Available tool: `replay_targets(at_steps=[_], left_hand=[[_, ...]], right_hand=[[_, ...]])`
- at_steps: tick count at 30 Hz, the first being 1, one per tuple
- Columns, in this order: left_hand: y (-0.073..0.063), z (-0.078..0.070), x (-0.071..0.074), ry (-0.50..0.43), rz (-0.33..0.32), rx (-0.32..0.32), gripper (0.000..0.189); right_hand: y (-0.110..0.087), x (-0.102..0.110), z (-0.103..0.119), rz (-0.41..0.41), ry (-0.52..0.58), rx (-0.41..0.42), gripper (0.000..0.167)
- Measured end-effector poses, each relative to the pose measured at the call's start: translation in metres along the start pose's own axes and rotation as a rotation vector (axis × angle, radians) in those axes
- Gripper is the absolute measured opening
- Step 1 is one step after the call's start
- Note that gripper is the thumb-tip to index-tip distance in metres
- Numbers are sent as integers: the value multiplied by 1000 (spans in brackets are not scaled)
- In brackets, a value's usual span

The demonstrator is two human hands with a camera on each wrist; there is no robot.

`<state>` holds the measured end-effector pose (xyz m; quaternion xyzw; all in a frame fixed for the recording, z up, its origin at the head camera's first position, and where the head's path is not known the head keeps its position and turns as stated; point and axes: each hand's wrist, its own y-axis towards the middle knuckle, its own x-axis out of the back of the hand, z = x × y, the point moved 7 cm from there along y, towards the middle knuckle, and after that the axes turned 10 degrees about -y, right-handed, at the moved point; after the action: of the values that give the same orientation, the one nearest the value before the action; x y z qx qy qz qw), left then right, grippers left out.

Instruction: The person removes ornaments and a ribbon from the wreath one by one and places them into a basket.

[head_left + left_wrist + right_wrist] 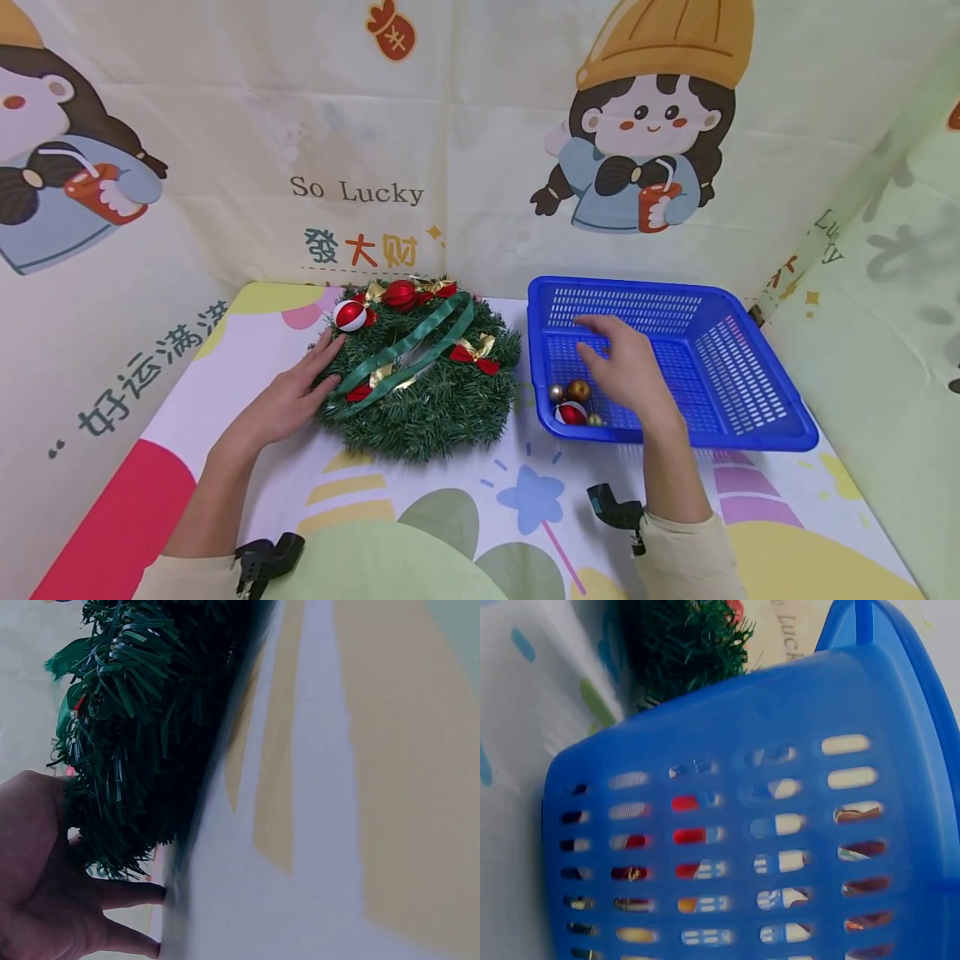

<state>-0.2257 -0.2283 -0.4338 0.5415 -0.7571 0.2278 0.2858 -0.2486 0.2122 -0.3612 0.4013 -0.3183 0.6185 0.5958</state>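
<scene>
A green wreath (442, 425) lies on the table at centre left. A green ribbon loop (448, 337) crosses its top, among red bows with gold (475, 358), a red ball (400, 295) and a red-and-white ball (349, 315). My left hand (288, 400) touches the wreath's left edge, fingers spread; the left wrist view has two fingers reaching past the needles. Over the blue basket (667, 443) hovers my right hand (626, 367), thumb and fingers apart, nothing seen between them. Below it, in the basket's near left corner, sit a red-and-white ball (572, 413) and several small gold ones.
The basket's slotted side (727, 870) fills the right wrist view, with the wreath's needles (690, 645) beyond it. Printed cloth (487, 167) hangs behind the table and along both sides. A patterned cover (360, 567) lies over the tabletop.
</scene>
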Motion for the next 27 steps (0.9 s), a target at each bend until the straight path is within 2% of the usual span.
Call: replay_targets(at_steps=[12, 21, 27], left_hand=[[1, 1, -1, -7, 0, -2, 67], [0, -1, 0, -19, -1, -6, 67], [-1, -4, 0, -16, -3, -8, 67]], right_hand=[[7, -1, 29, -66, 175, 123, 44], [17, -4, 55, -80, 269, 144, 44], [24, -7, 75, -58, 312, 162, 44]])
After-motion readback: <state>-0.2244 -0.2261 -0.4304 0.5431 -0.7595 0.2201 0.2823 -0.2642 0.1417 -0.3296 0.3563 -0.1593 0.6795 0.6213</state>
